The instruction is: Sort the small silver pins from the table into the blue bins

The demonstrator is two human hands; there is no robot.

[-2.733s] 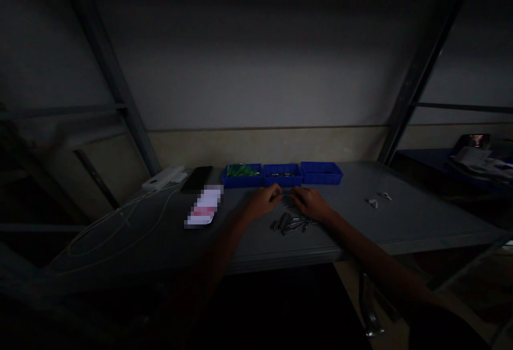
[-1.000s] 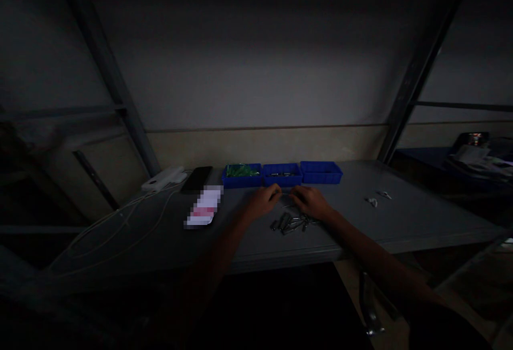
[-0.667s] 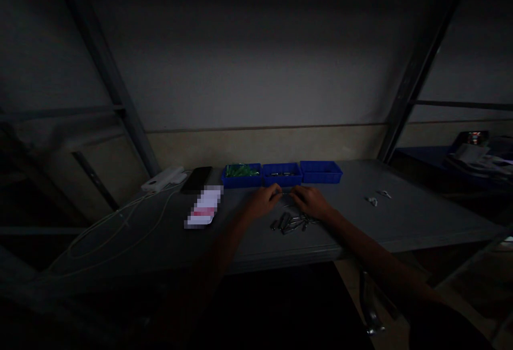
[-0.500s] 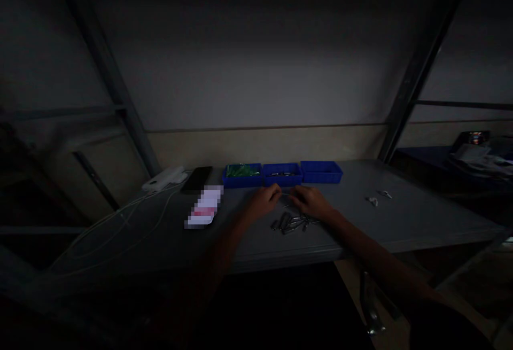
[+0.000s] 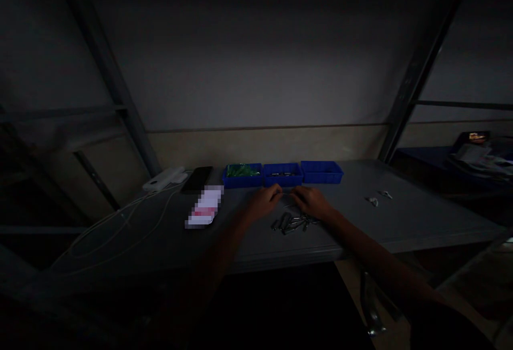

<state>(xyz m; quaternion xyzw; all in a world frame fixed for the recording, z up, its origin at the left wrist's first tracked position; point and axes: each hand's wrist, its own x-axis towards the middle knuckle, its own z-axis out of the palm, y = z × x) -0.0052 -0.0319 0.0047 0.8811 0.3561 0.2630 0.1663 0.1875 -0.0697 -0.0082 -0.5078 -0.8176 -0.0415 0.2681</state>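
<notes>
Thin pale piece (image 5: 286,194), as I see it over the remote link in the head view, lies near the centre of the frame, slightly below the middle, spanning the short gap between two bare hands. I record the left grip (image 5: 264,200) as pinched closed on its left end, thumb and fingers together. I record the right grip (image 5: 311,201) as closed on the opposite end, knuckles uppermost. Lighting is poor, and I cannot tell the piece's material.

Just below the piece, at lower centre, I note a loose pile of metal parts (image 5: 294,225) on the grey tabletop (image 5: 352,232); the right grip partly covers its upper right side.

Above the hands I find three blue bins in a row: the left bin (image 5: 243,183) holding green material (image 5: 240,170), the middle bin (image 5: 283,183) holding small metallic pieces (image 5: 282,174), and the right bin (image 5: 323,179).

Left of centre I log a pixelated bright panel (image 5: 205,208), a dark flat object (image 5: 197,179), a white power strip (image 5: 162,179) and pale cables. Right of centre lie two small white items (image 5: 374,201), near each other.
</notes>
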